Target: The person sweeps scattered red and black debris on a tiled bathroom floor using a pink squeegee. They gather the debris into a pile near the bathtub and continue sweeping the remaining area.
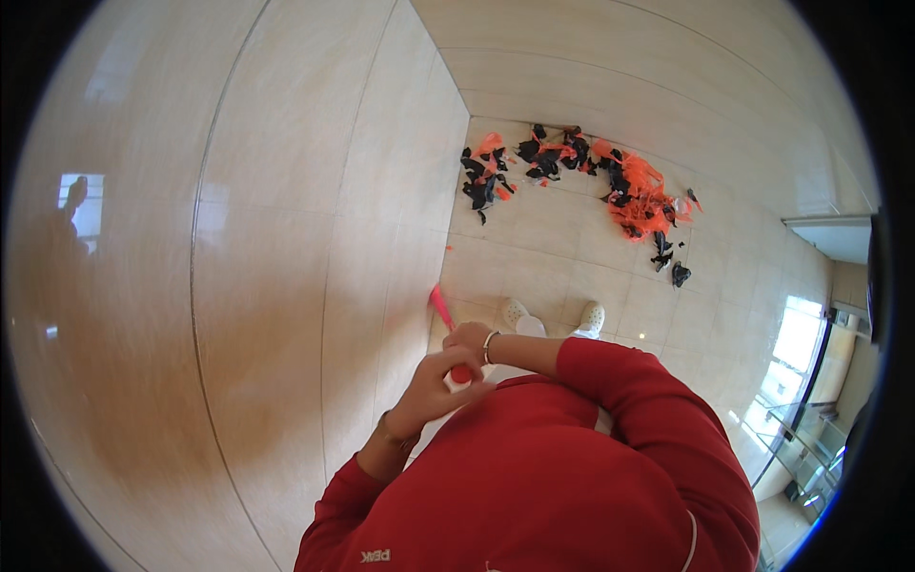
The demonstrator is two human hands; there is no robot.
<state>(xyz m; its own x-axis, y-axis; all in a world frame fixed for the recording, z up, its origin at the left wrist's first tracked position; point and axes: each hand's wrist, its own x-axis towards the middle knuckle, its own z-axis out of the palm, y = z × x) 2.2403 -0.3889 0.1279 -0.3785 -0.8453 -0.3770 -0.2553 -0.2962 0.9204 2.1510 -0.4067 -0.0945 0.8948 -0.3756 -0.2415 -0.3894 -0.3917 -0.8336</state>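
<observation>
Pink long-handled tool in front of the body, left of centre. Its flared pink end is low, near the foot of the left wall; the handle rises toward the wearer, its red top end seen nearly end-on.

Left hand: grip curled round the handle close to that red end. Right hand: grip closed on the handle further down, fingers partly hidden. Light-coloured bracelet on the right wrist, thin band on the left.

Red long-sleeved top fills the lower part of the view. Beyond it, two pale perforated shoes, toes pointing ahead, on the beige tiled floor.

Further out, torn black and orange-red scraps lie in an uneven arc along the foot of the far wall. Largest orange-red heap right of centre; smaller black-and-red clump in the left corner. Walls glossy, pale, panelled. Far right: glass panels, beside a bright patch of reflected light.
</observation>
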